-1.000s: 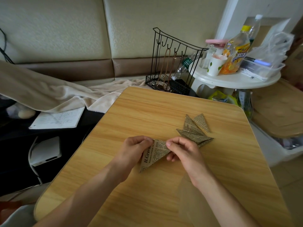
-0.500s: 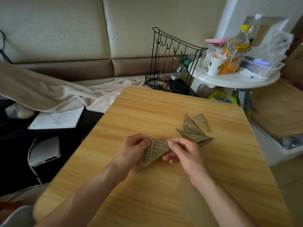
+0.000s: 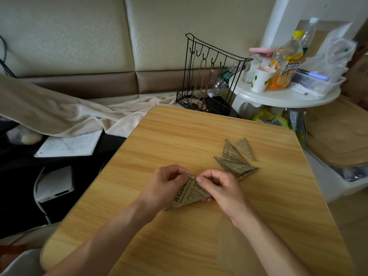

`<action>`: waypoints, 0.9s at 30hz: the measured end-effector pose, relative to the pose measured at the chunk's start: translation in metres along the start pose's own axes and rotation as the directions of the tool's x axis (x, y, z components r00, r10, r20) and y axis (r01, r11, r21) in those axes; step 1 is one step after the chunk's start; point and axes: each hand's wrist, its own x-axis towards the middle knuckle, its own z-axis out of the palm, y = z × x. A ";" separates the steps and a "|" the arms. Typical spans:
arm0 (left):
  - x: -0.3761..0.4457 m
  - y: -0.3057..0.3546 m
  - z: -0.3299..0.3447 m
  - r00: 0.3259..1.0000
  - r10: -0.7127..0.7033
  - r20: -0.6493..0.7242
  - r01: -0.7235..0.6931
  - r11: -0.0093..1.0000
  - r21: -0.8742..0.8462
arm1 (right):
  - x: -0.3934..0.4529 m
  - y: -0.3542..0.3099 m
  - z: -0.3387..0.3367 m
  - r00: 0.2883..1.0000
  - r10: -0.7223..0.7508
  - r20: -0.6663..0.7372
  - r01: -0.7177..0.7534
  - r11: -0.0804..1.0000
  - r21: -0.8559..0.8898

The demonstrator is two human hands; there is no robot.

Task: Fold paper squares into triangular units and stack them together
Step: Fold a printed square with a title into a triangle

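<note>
Wooden table (image 3: 179, 140) spreads out under both hands. Beyond the hands, a cream blanket (image 3: 59, 114) sprawls off to the left, and a black wire rack (image 3: 207, 76) stands straight ahead past the table's far edge. Just beyond the right hand sits the pile of folded triangles (image 3: 235, 158), overlapping each other. Left hand (image 3: 165, 186) and right hand (image 3: 223, 188) meet over one newsprint paper (image 3: 189, 196), fingers curled, each pinching its upper tip where the fingertips nearly touch. The sheet fans down between the two wrists, its lower corner touching the tabletop near the left wrist.
</note>
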 end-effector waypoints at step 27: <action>-0.004 0.002 0.000 1.000 0.010 -0.001 -0.010 1.000 -0.029 | 0.004 0.008 0.002 0.993 -0.115 0.013 0.116 0.990 -0.074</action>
